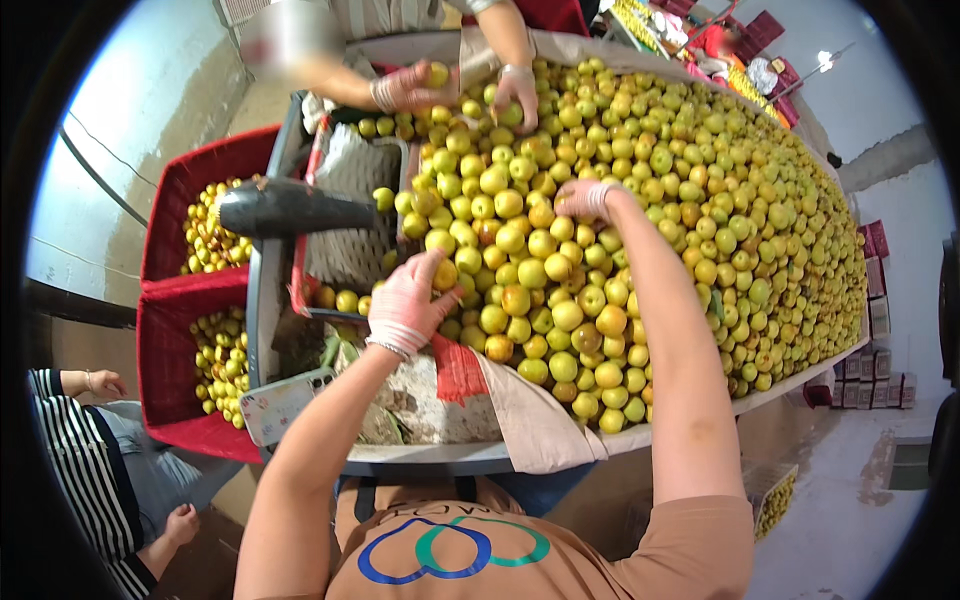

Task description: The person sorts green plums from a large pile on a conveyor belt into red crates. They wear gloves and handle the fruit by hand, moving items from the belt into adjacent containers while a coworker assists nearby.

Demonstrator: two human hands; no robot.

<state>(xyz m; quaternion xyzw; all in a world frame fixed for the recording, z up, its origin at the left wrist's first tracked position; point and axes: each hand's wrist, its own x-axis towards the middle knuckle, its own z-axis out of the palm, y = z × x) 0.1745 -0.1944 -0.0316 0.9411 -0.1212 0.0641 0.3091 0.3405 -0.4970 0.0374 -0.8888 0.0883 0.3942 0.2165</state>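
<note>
A big heap of round yellow-green fruit (570, 300), some with brown patches, covers the long table before me. My left hand (409, 300), in a thin pale glove, holds one yellow fruit (445, 275) between thumb and fingers at the heap's left edge. Farther right, my right hand (585, 201), gloved too, reaches down into the heap with its fingertips hidden; whether it grips a fruit cannot be told. Left of the heap lies a crate (301, 262) with red edging and a white foam net (349, 217) in it. A black rounded object (296, 208) juts over this crate.
Two red-lined bins (161, 352) with fruit stand at the left. Across the table, a co-worker's gloved hands (412, 88) handle fruit. A phone in a patterned case (281, 409) and a beige cloth (525, 420) lie along the near edge. A person in striped sleeves stands lower left.
</note>
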